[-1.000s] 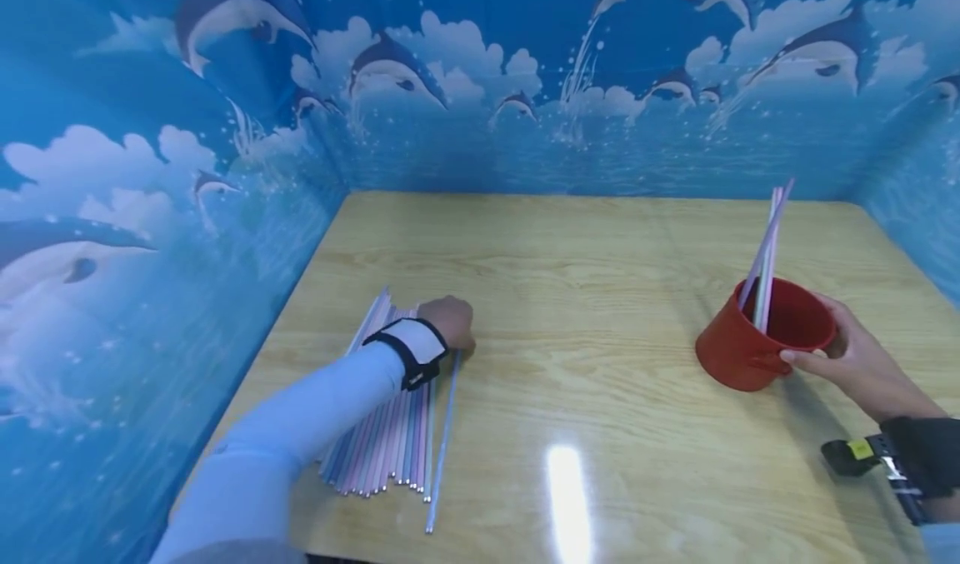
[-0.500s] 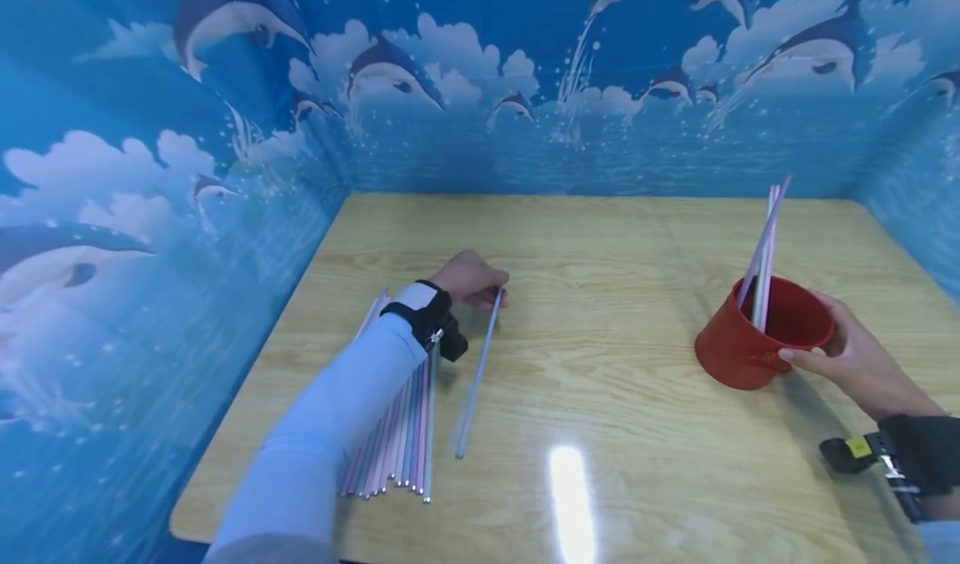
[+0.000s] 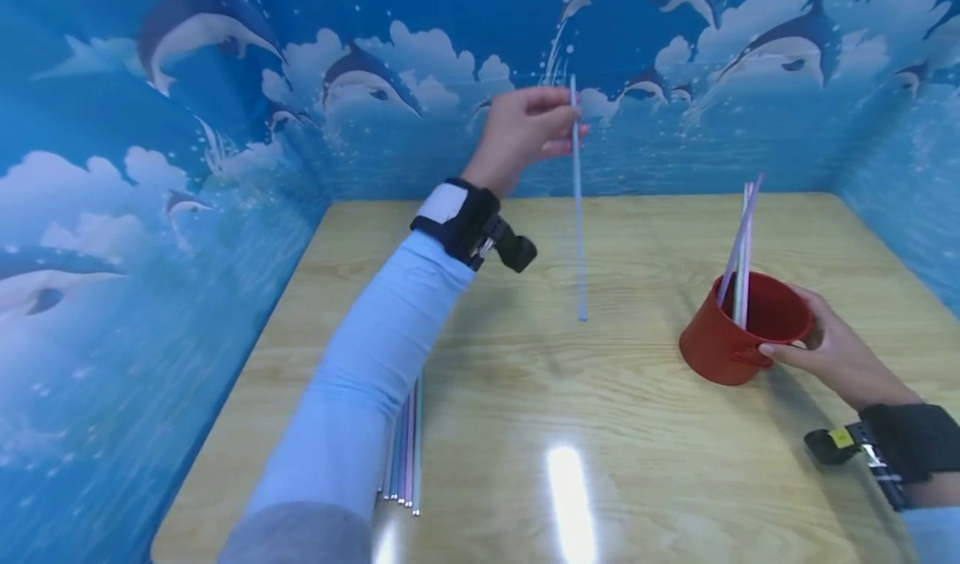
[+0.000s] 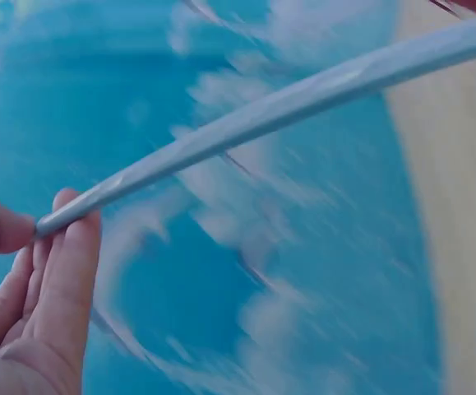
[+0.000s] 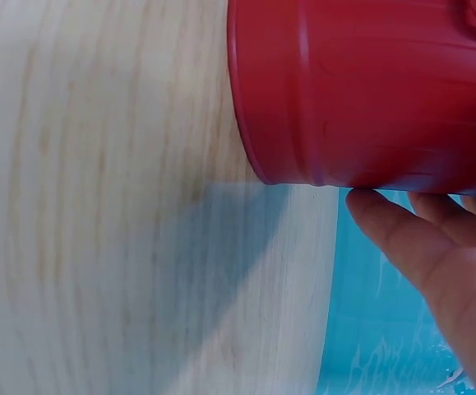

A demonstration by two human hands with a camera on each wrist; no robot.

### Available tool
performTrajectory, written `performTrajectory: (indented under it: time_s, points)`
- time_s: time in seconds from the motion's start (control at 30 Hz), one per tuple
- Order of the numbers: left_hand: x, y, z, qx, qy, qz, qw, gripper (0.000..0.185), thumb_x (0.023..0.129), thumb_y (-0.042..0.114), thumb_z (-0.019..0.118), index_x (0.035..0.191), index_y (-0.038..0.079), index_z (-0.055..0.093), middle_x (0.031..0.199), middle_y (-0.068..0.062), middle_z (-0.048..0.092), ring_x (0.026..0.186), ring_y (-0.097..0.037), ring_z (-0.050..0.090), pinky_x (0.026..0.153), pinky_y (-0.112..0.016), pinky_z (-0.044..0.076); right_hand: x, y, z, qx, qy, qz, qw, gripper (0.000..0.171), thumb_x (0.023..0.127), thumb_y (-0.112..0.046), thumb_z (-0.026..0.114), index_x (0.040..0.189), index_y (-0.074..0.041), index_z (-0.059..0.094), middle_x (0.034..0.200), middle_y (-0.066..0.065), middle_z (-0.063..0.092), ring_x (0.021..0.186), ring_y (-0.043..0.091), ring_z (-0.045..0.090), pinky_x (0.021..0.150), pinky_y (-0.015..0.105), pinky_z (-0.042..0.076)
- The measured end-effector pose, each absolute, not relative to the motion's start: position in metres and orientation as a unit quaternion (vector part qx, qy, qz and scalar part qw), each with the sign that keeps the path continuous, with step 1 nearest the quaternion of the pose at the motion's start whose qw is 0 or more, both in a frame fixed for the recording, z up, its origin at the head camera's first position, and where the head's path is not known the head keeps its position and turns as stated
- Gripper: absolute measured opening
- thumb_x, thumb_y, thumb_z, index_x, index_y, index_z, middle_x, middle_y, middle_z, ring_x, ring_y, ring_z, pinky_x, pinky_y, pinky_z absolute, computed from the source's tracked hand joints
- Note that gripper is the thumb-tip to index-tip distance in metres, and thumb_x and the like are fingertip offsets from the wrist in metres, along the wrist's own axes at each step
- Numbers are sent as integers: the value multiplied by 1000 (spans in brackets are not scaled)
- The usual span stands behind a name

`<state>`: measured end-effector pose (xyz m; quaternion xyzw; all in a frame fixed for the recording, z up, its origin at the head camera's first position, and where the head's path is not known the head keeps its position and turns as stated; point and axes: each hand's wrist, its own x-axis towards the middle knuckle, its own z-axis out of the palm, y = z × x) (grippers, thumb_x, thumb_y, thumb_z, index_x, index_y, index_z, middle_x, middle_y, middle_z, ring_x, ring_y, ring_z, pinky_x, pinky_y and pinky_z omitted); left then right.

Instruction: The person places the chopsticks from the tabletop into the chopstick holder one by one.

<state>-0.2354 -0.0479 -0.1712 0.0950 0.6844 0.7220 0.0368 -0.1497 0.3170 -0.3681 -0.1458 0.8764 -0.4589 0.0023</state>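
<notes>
Nearest, at the table's close side, a bundle of slim pastel sticks [image 3: 407,456] lies on the wood-grained table [image 3: 637,456], partly covered by the pale blue left sleeve [image 3: 367,356]; a bright streak of reflected light [image 3: 570,501] shows to its right. A little farther, by a black wrist strap [image 3: 911,443], the right hand [image 3: 828,351] holds a red pot [image 3: 716,343], thumb on the near side by a small handle, fingers curved round the wall. The pot seems to lean toward that hand, though I cannot tell whether its base sits flat. A few lilac and whitish sticks [image 3: 742,252] stand slanted inside, rising well above the rim. Apart from the pot, to its left, the left hand [image 3: 528,127] pinches a pale blue stick [image 3: 580,231] near its top end between thumb and fingers; the stick hangs nearly upright. Behind everything stretches a blue backdrop [image 3: 435,143] printed with dolphins and clouds.
</notes>
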Motion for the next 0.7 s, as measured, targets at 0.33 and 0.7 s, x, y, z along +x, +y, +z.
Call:
performTrajectory:
  time_s: [0.33,0.7]
  points:
    - [-196,48,-122,266,713,646,-62,34,80,8,55,113,6,48,101,-3,58,80,-1,58,68,-5,42,-153,315,-366,-159,869,-469,1,70,75,4,56,132,-12,17,119,0,35,99,-4,40,70,6,39]
    - [-204,117,-206,277,798,535,-20,26,78,22,59,104,20,55,90,13,59,75,12,52,67,-1,38,-148,318,-364,-149,867,-476,2,69,76,1,55,132,-13,17,118,-3,36,99,-8,40,72,5,38]
